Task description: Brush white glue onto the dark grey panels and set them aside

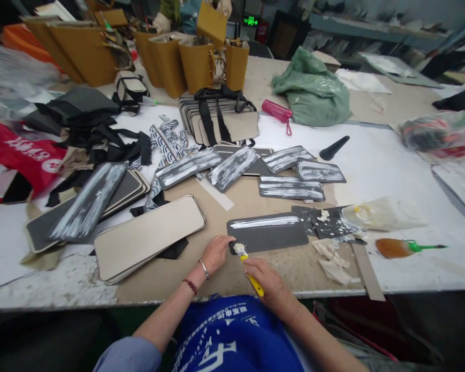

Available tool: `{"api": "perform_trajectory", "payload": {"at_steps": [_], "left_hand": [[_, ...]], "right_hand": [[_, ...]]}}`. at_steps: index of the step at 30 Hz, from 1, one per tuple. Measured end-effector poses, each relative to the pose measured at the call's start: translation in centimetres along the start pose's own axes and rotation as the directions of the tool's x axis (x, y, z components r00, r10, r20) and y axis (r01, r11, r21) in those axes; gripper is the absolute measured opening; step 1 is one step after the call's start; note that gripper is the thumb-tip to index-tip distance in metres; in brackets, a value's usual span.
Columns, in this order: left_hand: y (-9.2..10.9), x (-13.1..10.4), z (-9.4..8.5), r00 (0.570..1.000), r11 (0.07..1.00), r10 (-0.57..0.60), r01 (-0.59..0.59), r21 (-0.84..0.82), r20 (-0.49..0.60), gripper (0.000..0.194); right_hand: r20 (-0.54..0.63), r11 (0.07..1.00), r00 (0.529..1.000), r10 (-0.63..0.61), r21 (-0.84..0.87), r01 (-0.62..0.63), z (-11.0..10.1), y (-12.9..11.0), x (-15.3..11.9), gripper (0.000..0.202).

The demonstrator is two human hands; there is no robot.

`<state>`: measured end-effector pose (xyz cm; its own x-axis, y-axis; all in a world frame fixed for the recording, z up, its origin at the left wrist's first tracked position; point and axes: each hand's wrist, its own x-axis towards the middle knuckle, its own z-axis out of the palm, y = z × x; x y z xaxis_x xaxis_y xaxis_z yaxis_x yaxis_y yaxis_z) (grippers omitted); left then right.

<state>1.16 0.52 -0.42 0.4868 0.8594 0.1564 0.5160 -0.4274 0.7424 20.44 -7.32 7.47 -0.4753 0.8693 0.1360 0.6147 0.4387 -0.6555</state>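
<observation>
— Nearest the table edge, what's each hand doing?
— Right hand (269, 279) grips a yellow brush (250, 268); left hand (216, 252), fingers loosely spread, presses the grey panel (267, 232)'s corner.
— Beyond?
— Glue-streaked panels (256, 168), then mustard bags (196, 62).

Head view: worn on the head, facing forward and down.
Range: hands near at 6 o'clock; worktable (391, 170) runs toward 12 o'clock.

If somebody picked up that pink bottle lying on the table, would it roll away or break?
The pink bottle lies on its side and looks round, so a push would probably roll it. It looks like plastic, so likely light and not fragile. Its small strap might slow the rolling.
</observation>
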Motion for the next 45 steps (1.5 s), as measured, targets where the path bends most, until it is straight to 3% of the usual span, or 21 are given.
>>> {"api": "perform_trajectory", "payload": {"at_steps": [8,18,22,27,32,37,42,45], "left_hand": [[0.6,-1.2,0.4,0.991,0.981,0.130,-0.126,0.145,-0.019,0.023],[0.1,-1.4,1.0,0.978,0.942,0.201,-0.177,0.283,-0.055,0.021],[0.2,-1.3,1.1,0.977,0.934,0.205,-0.176,0.312,-0.064,0.021],[0.5,-1.5,1.3,0.976,0.922,0.203,-0.165,0.351,-0.075,0.021],[0.8,-1.7,1.8,0.972,0.917,0.191,-0.126,0.378,-0.139,0.022],[0.6,-1.9,1.9,0.969,0.918,0.195,-0.126,0.376,-0.152,0.022],[0.5,-2.1,2.2,0.969,0.931,0.164,-0.091,0.353,-0.183,0.022],[0.7,-2.1,2.3,0.970,0.932,0.150,-0.075,0.354,-0.192,0.022]], "right_hand": [[-0.081,0.996,0.995,0.063,-0.057,-0.068,-2.8,2.9,-3.3,0.040],[-0.265,0.947,0.951,0.160,-0.229,-0.223,-7.5,10.4,-9.1,0.034],[-0.316,0.922,0.934,0.168,-0.285,-0.262,-9.0,12.2,-10.2,0.033],[-0.350,0.900,0.921,0.168,-0.326,-0.288,-8.9,11.1,-9.6,0.036],[-0.324,0.932,0.932,0.166,-0.257,-0.255,-8.4,10.1,-8.0,0.032],[-0.487,0.901,0.864,0.128,-0.307,-0.306,-7.5,10.8,-5.8,0.026],[-0.447,0.946,0.882,0.151,-0.193,-0.260,-5.9,8.0,-4.2,0.024],[-0.520,0.945,0.839,0.159,-0.167,-0.282,-6.8,8.2,-3.3,0.021]]}}
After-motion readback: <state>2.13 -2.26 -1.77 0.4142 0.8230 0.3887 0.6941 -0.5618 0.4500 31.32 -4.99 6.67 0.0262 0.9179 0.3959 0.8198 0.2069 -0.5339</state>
